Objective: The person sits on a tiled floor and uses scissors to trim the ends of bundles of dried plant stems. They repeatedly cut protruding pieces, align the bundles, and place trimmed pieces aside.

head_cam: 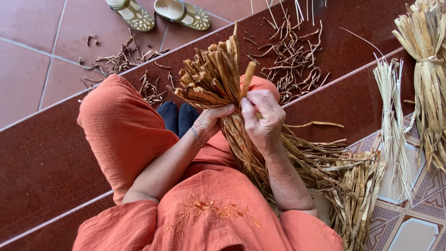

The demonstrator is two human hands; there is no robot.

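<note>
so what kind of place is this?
Probably the tiled front steps of a home, used for craft work: red steps, sandals left on the floor, and bundles of dried leaf strips beside the seated person.

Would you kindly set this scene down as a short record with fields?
Setting: dark red stone steps, person seated in orange clothing
Left hand: grips the bundle of dried tan plant strips lying across the lap
Right hand: pinches one flat tan strip standing up from the bundle
Nearby: pale straw sheaf, tied tan bundle, brown scraps, beige sandals
</note>
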